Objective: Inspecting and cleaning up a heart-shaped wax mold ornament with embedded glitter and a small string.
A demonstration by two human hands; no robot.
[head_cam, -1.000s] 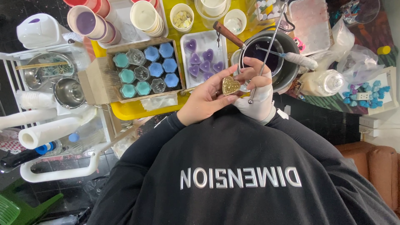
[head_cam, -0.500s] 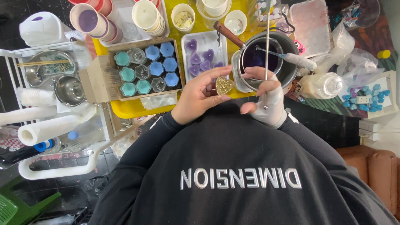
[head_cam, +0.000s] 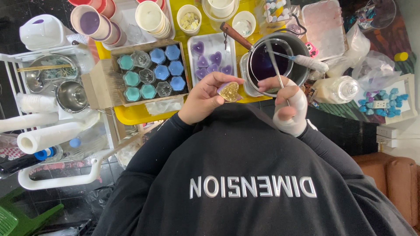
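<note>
Pinched in left hand (head_cam: 202,98) grip: glittery gold heart mould (head_cam: 229,91); right hand (head_cam: 286,102) grip closed on thin metal rod (head_cam: 276,70).

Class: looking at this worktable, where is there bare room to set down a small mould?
Bare yellow tray below the box of moulds, beside the left hand. Little else: cups, pot and bags crowd the rest.
</note>
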